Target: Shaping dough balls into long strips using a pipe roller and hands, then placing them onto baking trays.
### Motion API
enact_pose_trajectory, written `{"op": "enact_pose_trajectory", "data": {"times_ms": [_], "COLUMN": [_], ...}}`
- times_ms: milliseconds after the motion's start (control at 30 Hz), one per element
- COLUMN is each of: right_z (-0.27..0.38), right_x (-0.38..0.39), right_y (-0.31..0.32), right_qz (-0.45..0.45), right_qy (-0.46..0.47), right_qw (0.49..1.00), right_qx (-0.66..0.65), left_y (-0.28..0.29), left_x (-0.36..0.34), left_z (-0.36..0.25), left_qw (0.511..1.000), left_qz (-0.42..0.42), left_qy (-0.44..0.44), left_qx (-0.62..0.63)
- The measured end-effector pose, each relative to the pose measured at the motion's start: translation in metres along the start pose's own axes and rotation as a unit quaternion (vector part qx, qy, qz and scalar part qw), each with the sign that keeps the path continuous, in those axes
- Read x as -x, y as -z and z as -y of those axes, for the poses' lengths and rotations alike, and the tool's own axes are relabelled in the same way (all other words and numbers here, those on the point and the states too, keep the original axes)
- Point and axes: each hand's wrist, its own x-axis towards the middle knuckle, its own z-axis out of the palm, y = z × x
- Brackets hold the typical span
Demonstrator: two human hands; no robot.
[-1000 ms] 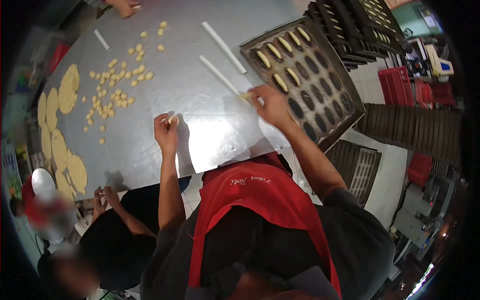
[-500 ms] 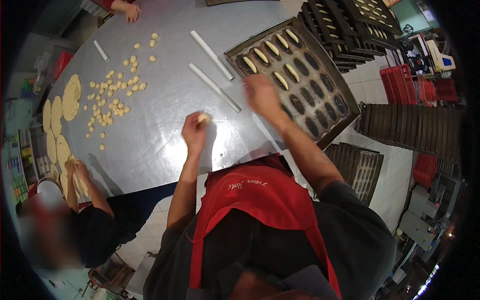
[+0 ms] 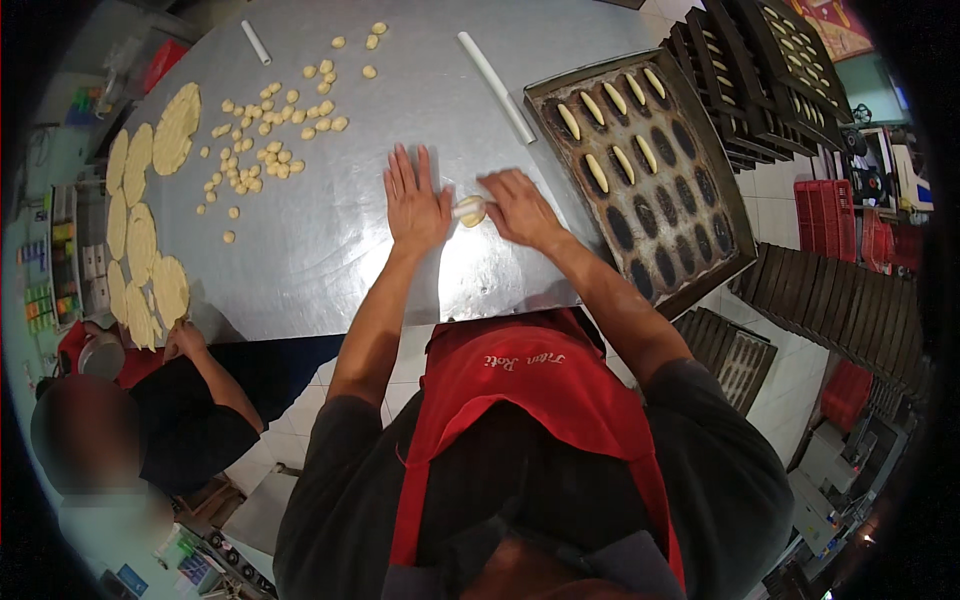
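Observation:
On the metal table, a white rolling pin (image 3: 467,209) lies across a small piece of dough (image 3: 474,219) between my hands. My left hand (image 3: 415,205) rests flat over the pin's left end, its fingers stretched out and spread. Over the right end lies my right hand (image 3: 524,211), palm down with its fingers a little bent and not wrapped round the pin. Both palms hide the ends of the pin. To the right stands a dark baking tray (image 3: 712,288) with oval hollows, and pale dough strips (image 3: 614,98) fill several of them.
A second rolling pin (image 3: 495,87) lies beyond my hands, and a shorter one (image 3: 256,42) farther left. Dough balls (image 3: 281,157) are scattered left of me, with flat dough sheets (image 3: 178,130) past them. A co-worker's hand (image 3: 182,340) touches the sheets' near end. Stacked trays (image 3: 785,75) stand far right.
My left hand has set down its dough ball and flattened out. My right hand has left the tray's edge. One of the two nearby rolling pins is now under both palms, on the dough.

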Motion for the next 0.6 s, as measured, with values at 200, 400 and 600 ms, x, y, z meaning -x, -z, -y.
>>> {"op": "enact_pose_trajectory", "data": {"times_ms": [200, 400, 600], "right_z": [0.032, 0.006, 0.03], "right_x": [0.058, 0.039, 0.011], "right_y": [0.001, 0.005, -0.017], "right_qz": [0.001, -0.066, -0.017], "right_qy": [-0.112, -0.317, -0.032], "right_qw": [0.993, 0.945, 0.983], "right_qx": [0.027, 0.043, 0.179], "left_y": [0.012, 0.021, 0.006], "left_x": [0.057, 0.105, 0.055], "left_z": [-0.024, -0.051, -0.06], "left_qw": [0.989, 0.963, 0.994], "left_qz": [0.133, 0.155, 0.044], "left_qy": [-0.06, -0.15, -0.04], "left_qx": [0.01, 0.16, 0.094]}}
